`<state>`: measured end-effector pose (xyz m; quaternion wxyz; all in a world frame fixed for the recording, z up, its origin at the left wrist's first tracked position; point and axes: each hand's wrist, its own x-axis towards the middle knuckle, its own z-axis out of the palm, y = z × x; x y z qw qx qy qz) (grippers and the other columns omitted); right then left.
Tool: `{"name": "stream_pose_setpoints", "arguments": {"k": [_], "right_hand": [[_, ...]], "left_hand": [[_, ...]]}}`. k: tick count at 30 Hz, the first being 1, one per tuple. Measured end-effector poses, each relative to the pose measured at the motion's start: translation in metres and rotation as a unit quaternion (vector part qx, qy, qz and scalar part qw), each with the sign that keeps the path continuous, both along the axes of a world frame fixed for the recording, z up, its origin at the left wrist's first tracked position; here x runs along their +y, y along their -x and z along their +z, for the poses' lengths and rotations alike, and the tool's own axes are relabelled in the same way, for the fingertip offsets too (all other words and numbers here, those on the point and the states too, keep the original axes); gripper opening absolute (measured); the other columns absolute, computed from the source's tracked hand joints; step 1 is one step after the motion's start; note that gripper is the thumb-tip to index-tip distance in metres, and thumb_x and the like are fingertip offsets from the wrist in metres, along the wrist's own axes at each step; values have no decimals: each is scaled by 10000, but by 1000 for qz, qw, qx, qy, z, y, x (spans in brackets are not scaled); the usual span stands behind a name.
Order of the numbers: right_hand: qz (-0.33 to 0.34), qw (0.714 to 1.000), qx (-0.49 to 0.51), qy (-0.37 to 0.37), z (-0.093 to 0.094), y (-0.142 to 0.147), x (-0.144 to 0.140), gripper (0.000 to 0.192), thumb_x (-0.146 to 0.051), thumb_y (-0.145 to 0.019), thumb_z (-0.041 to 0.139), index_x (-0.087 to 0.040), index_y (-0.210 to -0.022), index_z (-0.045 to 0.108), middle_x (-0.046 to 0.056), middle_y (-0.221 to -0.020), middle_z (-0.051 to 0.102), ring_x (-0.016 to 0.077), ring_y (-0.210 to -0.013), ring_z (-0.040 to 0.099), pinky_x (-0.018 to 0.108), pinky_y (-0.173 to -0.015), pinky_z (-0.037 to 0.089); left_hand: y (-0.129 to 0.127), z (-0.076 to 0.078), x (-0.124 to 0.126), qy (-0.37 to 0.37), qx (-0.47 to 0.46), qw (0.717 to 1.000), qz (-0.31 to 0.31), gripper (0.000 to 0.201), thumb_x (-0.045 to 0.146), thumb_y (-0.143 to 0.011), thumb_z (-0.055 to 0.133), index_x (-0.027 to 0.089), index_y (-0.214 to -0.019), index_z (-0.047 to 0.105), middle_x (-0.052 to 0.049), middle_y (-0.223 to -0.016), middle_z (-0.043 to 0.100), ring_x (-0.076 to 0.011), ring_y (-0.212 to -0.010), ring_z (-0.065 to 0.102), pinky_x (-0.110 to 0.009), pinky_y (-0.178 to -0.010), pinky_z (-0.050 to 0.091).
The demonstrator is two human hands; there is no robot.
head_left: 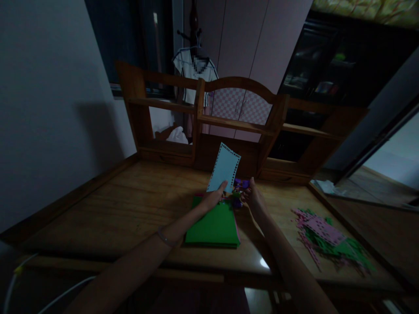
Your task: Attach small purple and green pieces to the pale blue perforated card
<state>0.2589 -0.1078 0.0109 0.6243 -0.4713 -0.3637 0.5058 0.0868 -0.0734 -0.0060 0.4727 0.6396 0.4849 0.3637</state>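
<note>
A light blue sheet (225, 168), with a row of dark holes or marks along its edges, is held tilted up over the desk. My left hand (216, 196) pinches its lower edge, thumb on the front face. Just to the right, my right hand (253, 198) is closed with curled fingers beside small purple objects (242, 183). What it grips is too dark and small to make out. Below my left hand lies a stack of green sheets (214, 224), with a pink edge showing at its side.
On the right of the wooden desk (108, 205) lies a pile of pink and green cut strips (330, 240) with a holed pink sheet on top. A wooden shelf unit (235, 124) stands along the desk's back edge. A wall (49, 109) borders the left.
</note>
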Motion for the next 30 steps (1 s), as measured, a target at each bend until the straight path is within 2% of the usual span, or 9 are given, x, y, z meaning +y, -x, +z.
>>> {"name": "stream_pose_setpoints", "arguments": {"k": [10, 16, 21, 26, 30], "right_hand": [[9, 1000, 6, 3, -1, -1, 3, 566, -702, -761, 522, -158, -798, 677, 83, -743, 702, 89, -444, 505, 197, -401, 384], [7, 1000, -13, -7, -1, 0, 1, 570, -709, -760, 511, -162, -764, 674, 86, -743, 704, 90, -428, 497, 207, -390, 377], [17, 1000, -16, -15, -1, 0, 0, 542, -689, -766, 528, -167, -784, 673, 84, -772, 706, 92, -454, 515, 202, -408, 392], [5, 1000, -16, 0, -1, -1, 1, 568, -713, -756, 512, -168, -764, 673, 73, -702, 691, 89, -427, 499, 203, -393, 380], [17, 1000, -18, -11, 0, 0, -1, 555, -693, -771, 515, -164, -787, 680, 86, -767, 705, 84, -443, 508, 198, -405, 387]], "left_hand": [[0, -2, 1, -16, -17, 1000, -13, 656, 763, -780, 287, 185, -520, 455, 9, -497, 485, -134, -528, 493, -246, -620, 384], [1, 1, -2, -6, -4, 1000, -5, 652, 759, -781, 289, 183, -535, 472, 9, -535, 522, -134, -548, 512, -246, -647, 387], [0, 4, -4, -6, -6, 1000, -7, 651, 768, -775, 286, 188, -526, 445, 8, -501, 491, -133, -521, 490, -246, -601, 379], [0, 2, -2, -3, -11, 1000, -8, 664, 781, -761, 292, 183, -509, 436, 5, -502, 488, -130, -504, 486, -250, -594, 378], [1, -1, -1, 1, -6, 1000, -15, 670, 785, -763, 281, 183, -508, 429, 6, -502, 485, -131, -509, 490, -253, -597, 374]]}}
